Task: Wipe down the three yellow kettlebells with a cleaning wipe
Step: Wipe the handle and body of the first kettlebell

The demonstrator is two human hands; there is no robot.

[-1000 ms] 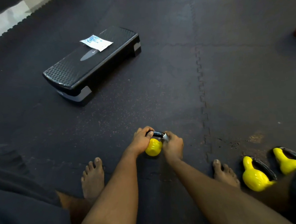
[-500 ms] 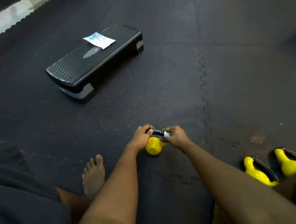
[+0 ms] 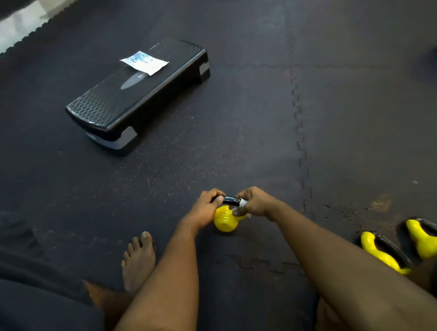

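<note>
Head view: with left hand (image 3: 205,209) clamped on the kettlebell handle (image 3: 229,200), drag the wipe (image 3: 242,202) pinched by right hand (image 3: 256,202) firmly along it.

Yellow kettlebell (image 3: 225,220), black handle (image 3: 230,200); black diamond-textured step platform (image 3: 137,93).

Black step platform (image 3: 123,104) on rubber mat (image 3: 361,112)

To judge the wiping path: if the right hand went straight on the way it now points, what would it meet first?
Probably the left hand, gripping the far end of the black handle that the right hand holds.
</note>
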